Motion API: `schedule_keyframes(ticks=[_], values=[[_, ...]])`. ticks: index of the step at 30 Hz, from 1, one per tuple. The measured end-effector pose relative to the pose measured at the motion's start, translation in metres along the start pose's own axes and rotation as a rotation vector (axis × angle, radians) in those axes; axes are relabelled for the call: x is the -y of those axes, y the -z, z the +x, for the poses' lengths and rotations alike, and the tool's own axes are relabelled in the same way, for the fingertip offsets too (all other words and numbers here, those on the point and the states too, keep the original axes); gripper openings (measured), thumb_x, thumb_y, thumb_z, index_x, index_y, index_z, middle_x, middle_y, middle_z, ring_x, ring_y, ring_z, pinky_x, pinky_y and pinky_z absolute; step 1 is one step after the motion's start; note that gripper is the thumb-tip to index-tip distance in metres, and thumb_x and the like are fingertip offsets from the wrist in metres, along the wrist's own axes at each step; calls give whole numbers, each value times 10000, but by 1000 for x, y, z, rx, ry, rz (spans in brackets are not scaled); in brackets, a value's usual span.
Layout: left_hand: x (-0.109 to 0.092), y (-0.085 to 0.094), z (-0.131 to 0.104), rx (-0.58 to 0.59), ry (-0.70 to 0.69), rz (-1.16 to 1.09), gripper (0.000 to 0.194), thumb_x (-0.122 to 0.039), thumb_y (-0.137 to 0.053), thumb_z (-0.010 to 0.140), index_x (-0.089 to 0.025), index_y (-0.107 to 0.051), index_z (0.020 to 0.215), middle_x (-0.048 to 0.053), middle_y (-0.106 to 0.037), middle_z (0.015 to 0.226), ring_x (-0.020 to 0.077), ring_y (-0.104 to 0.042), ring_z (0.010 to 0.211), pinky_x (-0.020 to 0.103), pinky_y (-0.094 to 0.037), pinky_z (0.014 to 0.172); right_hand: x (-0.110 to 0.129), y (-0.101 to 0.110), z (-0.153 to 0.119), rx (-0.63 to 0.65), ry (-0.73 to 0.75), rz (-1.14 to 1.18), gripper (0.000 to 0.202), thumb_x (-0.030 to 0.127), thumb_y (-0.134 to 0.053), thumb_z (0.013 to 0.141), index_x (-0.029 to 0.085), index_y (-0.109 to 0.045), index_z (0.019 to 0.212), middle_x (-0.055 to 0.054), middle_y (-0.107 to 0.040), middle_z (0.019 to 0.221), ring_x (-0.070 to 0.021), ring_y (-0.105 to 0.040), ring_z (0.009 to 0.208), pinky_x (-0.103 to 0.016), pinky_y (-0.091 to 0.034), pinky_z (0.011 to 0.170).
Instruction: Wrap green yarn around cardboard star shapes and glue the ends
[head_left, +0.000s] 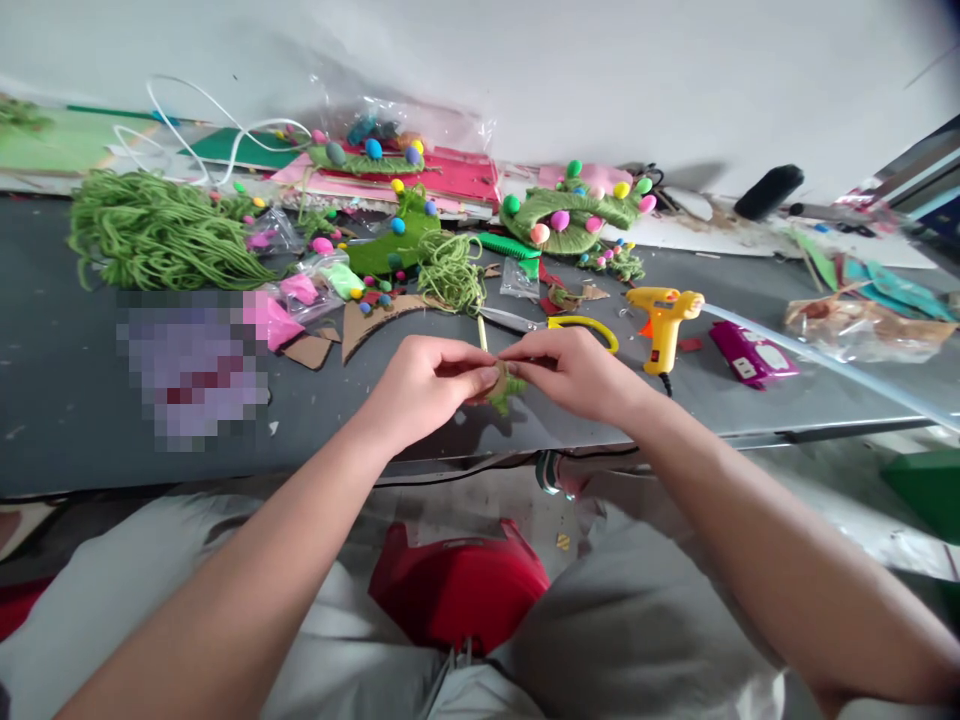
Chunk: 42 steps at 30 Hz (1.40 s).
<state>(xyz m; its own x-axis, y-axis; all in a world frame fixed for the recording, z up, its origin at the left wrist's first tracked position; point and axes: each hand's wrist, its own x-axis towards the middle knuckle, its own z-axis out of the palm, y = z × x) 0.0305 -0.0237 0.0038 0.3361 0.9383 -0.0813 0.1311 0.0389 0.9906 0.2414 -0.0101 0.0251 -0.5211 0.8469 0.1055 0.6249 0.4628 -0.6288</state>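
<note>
My left hand (431, 385) and my right hand (566, 372) meet over the front of the table, both with fingertips pinched. Between them is a small piece wound with green yarn (507, 396), with some tan showing; the fingers cover much of it. Just beyond the hands lie scissors with yellow handles (592, 323) and a loose tangle of green yarn (451, 268). A pale stick or strand (482, 332) shows above my fingertips. Right of my right hand, a yellow glue gun (664, 318) rests on the table.
A large bundle of green yarn (165, 230) lies left. A curved cardboard piece (382, 318) is left of the scissors. Green-wrapped shapes with coloured balls (574, 215) lie toward the wall. A purple packet (752, 353) sits right, under a long clear glue stick (825, 365).
</note>
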Motion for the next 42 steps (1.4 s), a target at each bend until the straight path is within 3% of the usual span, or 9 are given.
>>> schedule_keyframes(ticks=[2,7,11,16,20,24,28,34,42], values=[[1,-2,0,20,2,98,186,-335,-759,814,-202,-822,929,49,-790,812,205,-723,748,277,-541,649,0,4,0,13,4,-108,239,197,-592,918,192,-809,1016,-53,-797,976,-197,-701,883,-288,-471,757],[7,-6,3,-75,-6,195,185,-348,-733,817,-176,-794,842,57,-757,724,192,-692,673,273,-512,609,15,4,-4,-30,-58,-241,171,216,-627,885,191,-796,882,-32,-750,808,-167,-630,734,-282,-404,661],[11,-6,6,-166,-51,99,212,-369,-725,831,-165,-774,859,58,-740,722,176,-662,642,265,-506,583,25,-2,-9,-60,-44,-181,157,219,-606,903,182,-753,865,-24,-720,775,-151,-595,697,-273,-386,638],[12,-6,9,-294,-58,-120,241,-361,-783,790,-155,-762,913,55,-756,798,178,-689,717,281,-560,676,23,-7,-13,-62,-20,-190,214,165,-552,928,184,-754,999,-54,-765,979,-196,-673,888,-288,-435,751],[7,-5,9,-261,-36,-204,262,-372,-812,770,-168,-774,931,49,-767,841,167,-681,738,271,-558,675,14,-4,-12,-51,-35,-60,219,152,-554,919,182,-771,931,-31,-765,883,-166,-664,795,-267,-444,704],[1,-6,3,-97,-18,-90,234,-349,-815,762,-167,-789,907,49,-766,788,181,-686,709,279,-542,649,2,6,-5,37,-16,53,251,128,-569,892,203,-801,951,-13,-783,897,-156,-678,797,-253,-463,707],[3,-11,-2,6,38,71,170,-336,-761,804,-182,-798,865,54,-771,763,205,-710,719,277,-517,609,-2,9,2,88,-26,-120,211,206,-614,897,218,-817,954,-25,-791,903,-178,-689,829,-279,-456,729],[11,-15,3,-48,37,175,159,-303,-698,810,-178,-796,825,46,-754,709,192,-689,681,270,-478,596,22,2,5,63,-160,-471,171,233,-611,851,214,-779,829,-30,-750,811,-206,-652,767,-308,-359,637],[13,-16,14,-185,-47,94,162,-299,-700,799,-152,-767,801,50,-717,677,176,-635,645,265,-465,588,32,-2,-3,-25,-37,-389,211,210,-535,947,174,-743,941,-51,-714,891,-191,-634,818,-300,-372,661]])
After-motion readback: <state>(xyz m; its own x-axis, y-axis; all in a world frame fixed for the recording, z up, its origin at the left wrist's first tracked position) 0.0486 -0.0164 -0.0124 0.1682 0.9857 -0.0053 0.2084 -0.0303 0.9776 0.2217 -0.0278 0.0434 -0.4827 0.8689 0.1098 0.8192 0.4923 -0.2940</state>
